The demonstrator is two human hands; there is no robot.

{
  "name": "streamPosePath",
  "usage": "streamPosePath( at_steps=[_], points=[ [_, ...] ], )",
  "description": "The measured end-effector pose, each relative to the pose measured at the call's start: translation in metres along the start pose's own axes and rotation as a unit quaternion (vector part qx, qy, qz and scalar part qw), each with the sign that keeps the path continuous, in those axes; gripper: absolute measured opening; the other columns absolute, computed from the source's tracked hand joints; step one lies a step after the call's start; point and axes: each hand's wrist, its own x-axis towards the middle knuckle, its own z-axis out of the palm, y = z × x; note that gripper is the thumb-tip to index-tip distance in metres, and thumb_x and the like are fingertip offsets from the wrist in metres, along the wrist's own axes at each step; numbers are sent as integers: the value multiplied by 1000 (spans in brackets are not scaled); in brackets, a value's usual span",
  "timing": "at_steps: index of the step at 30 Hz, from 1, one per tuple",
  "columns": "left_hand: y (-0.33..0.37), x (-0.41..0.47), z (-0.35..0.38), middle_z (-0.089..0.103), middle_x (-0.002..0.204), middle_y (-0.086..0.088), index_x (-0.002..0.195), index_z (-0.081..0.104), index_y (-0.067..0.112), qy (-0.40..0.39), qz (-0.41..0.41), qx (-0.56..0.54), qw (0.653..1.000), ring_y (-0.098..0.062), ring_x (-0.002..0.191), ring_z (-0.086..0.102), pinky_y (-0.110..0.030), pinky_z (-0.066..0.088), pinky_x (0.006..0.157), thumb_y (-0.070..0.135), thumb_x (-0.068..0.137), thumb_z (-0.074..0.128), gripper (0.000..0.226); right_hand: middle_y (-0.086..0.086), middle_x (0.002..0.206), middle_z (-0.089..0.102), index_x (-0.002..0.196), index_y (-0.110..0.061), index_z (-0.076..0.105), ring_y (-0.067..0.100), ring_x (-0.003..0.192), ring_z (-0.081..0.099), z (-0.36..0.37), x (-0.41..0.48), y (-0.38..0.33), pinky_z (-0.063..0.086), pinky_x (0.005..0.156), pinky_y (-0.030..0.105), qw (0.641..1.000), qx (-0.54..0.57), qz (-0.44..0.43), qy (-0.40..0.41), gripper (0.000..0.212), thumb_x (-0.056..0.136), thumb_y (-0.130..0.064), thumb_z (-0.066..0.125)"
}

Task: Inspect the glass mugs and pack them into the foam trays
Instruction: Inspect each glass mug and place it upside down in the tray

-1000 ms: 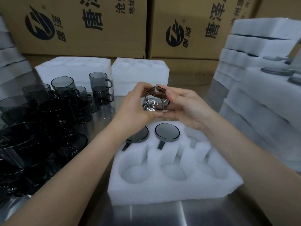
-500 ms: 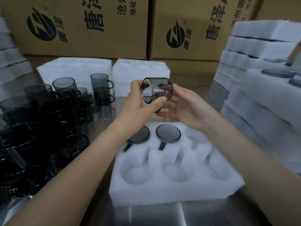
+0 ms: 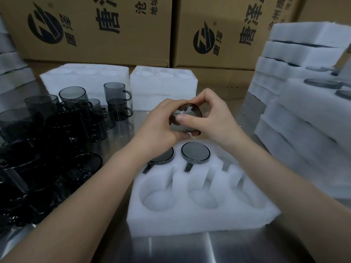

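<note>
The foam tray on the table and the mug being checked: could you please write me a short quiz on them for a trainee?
1. True or false: the left hand and right hand together hold one glass mug.
2. How many packed mugs already sit in the foam tray? A one, B two, C four.
3. Fill in: as the person sees it, the loose mugs stand on the tray's ____ side.
Key: 1 true; 2 B; 3 left.
</note>
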Motion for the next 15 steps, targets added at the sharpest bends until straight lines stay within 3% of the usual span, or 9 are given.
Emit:
streamPosePath(
  at_steps=[3,5,7,10,12,15],
  points=[
    [-3,0,1,59,114,6,123,58,30,-4,11,-3,1000,-7,102,55,-14,44,87,5,66,84,67,-11,68,64,71,-21,53,6,52,61,1,1,-1,47,42,25,999,16,-3,43,28,76,-28,80],
    [-4,0,1,60,115,11,122,56,35,-9,-4,-24,1000,-4,102,57,-13,43,89,8,68,84,67,-4,62,62,63,-21,55,15,47,56,1,3,0,44,38,26,995,68,22,64,28,85,-26,73],
    [-6,1,2,63,117,9,124,58,29,-18,-15,-63,998,-7,110,59,-21,45,96,9,70,83,63,6,62,60,65,-19,60,23,44,49,-3,6,2,41,39,27,988,125,73,58,28,91,-26,67],
    [-8,2,1,66,115,9,123,57,28,-25,-35,-102,994,-9,111,61,-29,46,100,13,77,79,54,18,82,59,98,-6,69,23,54,44,-10,9,6,38,45,25,968,211,136,-25,21,96,-21,55],
    [-10,3,1,65,116,4,124,56,24,-14,-49,-122,991,-12,111,62,-36,45,103,10,79,77,52,21,98,56,118,0,63,22,61,43,-14,10,8,41,51,23,952,262,145,-71,33,91,-15,54],
    [-10,3,2,65,117,0,126,55,20,-4,-56,-134,989,-17,113,60,-40,45,104,7,80,75,51,16,101,60,121,-4,61,16,64,49,-15,10,10,45,58,21,938,298,146,-101,40,81,-10,59]
  ],
)
